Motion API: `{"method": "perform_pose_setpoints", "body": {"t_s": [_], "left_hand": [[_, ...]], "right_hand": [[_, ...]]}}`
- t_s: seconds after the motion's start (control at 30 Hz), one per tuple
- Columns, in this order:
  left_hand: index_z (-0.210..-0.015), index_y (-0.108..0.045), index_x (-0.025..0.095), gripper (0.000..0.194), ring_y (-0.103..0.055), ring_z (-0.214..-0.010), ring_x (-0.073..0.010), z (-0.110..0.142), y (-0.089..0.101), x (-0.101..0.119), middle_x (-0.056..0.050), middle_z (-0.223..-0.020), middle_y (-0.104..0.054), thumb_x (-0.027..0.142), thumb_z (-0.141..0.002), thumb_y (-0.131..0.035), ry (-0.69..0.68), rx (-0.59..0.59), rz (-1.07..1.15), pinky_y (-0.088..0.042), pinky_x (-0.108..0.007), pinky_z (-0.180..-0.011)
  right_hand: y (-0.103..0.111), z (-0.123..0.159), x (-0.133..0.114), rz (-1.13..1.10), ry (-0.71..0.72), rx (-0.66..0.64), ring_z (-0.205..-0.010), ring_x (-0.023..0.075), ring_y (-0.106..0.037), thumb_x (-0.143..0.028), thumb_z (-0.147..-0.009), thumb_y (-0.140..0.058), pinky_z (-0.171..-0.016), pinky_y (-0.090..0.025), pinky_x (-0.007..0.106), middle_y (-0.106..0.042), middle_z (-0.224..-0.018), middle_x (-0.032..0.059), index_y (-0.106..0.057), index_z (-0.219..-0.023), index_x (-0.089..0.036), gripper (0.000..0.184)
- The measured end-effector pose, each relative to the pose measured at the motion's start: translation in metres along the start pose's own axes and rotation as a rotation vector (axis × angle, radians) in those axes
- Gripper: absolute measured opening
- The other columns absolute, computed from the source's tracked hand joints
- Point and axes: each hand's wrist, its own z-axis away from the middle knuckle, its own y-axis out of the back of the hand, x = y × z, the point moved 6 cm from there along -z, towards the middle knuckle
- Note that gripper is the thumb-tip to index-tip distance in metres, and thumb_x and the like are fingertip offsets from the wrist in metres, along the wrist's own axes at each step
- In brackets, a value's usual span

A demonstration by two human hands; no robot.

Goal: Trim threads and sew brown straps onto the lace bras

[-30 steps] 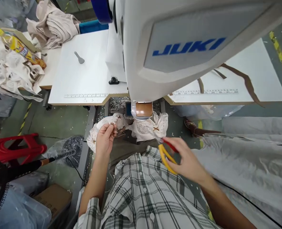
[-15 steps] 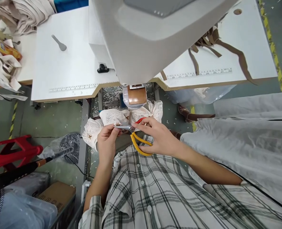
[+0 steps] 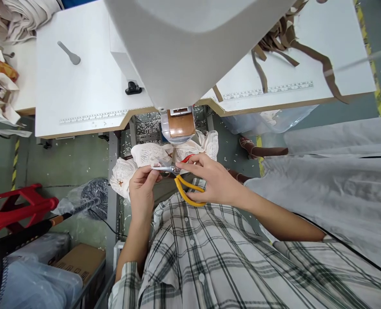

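Observation:
My right hand (image 3: pixel 214 180) grips a pair of scissors (image 3: pixel 190 195) with yellow handle loops; a red part shows by the index finger. The metal blades point left, toward my left hand (image 3: pixel 141 186). Its thumb and fingers are pinched together at the blade tips, where a small pale bit shows; exactly what they hold is hidden. Just beyond both hands, white lace fabric (image 3: pixel 151 154) lies bunched over my lap, with small brown bows on it. A brown-topped machine arm end (image 3: pixel 180 125) stands right above the lace.
The white machine head (image 3: pixel 190 51) overhangs the white worktable (image 3: pixel 87 86). Brown strips (image 3: pixel 315 60) hang over the table's right side. A grey-handled tool (image 3: pixel 69 53) lies at left. A red stool (image 3: pixel 19 206) and a cardboard box (image 3: pixel 82 262) stand on the floor. White sheeting (image 3: pixel 332 184) covers something at right.
The camera view has shifted slightly, so the table and machine sit a little higher and further left. Both hands keep nearly the same pose, the scissors still at the left fingertips.

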Motion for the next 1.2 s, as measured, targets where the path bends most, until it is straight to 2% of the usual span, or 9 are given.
{"method": "perform_pose_setpoints", "body": {"t_s": [0.4, 0.6, 0.73, 0.97, 1.2], "left_hand": [[-0.087, -0.078, 0.021, 0.019, -0.059, -0.062, -0.0077, -0.004, 0.001, -0.006, 0.0, -0.078, -0.073, 0.032, -0.073, -0.085, 0.005, 0.014, -0.008, -0.051, -0.019, -0.063], [-0.088, -0.077, 0.021, 0.016, -0.062, -0.067, -0.0096, 0.001, 0.0, -0.006, -0.001, -0.085, -0.073, 0.032, -0.077, -0.082, -0.044, 0.021, -0.071, -0.054, -0.021, -0.066], [-0.086, -0.077, 0.022, 0.012, -0.063, -0.069, -0.0089, 0.004, -0.003, -0.007, -0.001, -0.085, -0.072, 0.031, -0.079, -0.081, -0.094, 0.017, -0.068, -0.053, -0.019, -0.066], [-0.09, -0.077, 0.023, 0.016, -0.062, -0.069, -0.0089, 0.004, 0.0, -0.01, 0.0, -0.085, -0.072, 0.03, -0.077, -0.082, -0.09, 0.037, -0.062, -0.052, -0.02, -0.066], [-0.086, -0.077, 0.022, 0.012, -0.06, -0.067, -0.0077, 0.004, -0.002, -0.015, 0.001, -0.084, -0.072, 0.028, -0.077, -0.082, -0.048, 0.023, -0.039, -0.049, -0.018, -0.065]], "right_hand": [[0.0, -0.001, 0.003, 0.003, -0.008, 0.035, -0.108, 0.0252, -0.061, -0.037, -0.077, -0.077, -0.086, -0.056, 0.039, -0.056, -0.119, 0.0093, -0.057, -0.142, -0.029, 0.069], [0.0, -0.006, 0.006, -0.04, -0.075, 0.122, -0.098, 0.0232, -0.065, -0.035, -0.079, -0.075, -0.079, -0.057, 0.037, -0.061, -0.112, 0.0079, -0.067, -0.132, -0.028, 0.055], [-0.002, -0.01, 0.008, -0.083, -0.131, 0.175, -0.097, 0.0223, -0.066, -0.032, -0.075, -0.077, -0.083, -0.057, 0.038, -0.062, -0.112, 0.0072, -0.072, -0.126, -0.028, 0.052], [-0.004, -0.01, 0.013, -0.105, -0.143, 0.189, -0.097, 0.0226, -0.066, -0.031, -0.074, -0.077, -0.085, -0.056, 0.038, -0.062, -0.111, 0.008, -0.073, -0.125, -0.026, 0.051], [-0.006, -0.01, 0.012, -0.131, -0.161, 0.169, -0.098, 0.0224, -0.066, -0.032, -0.073, -0.077, -0.085, -0.056, 0.038, -0.062, -0.111, 0.0077, -0.073, -0.125, -0.027, 0.053]]}}
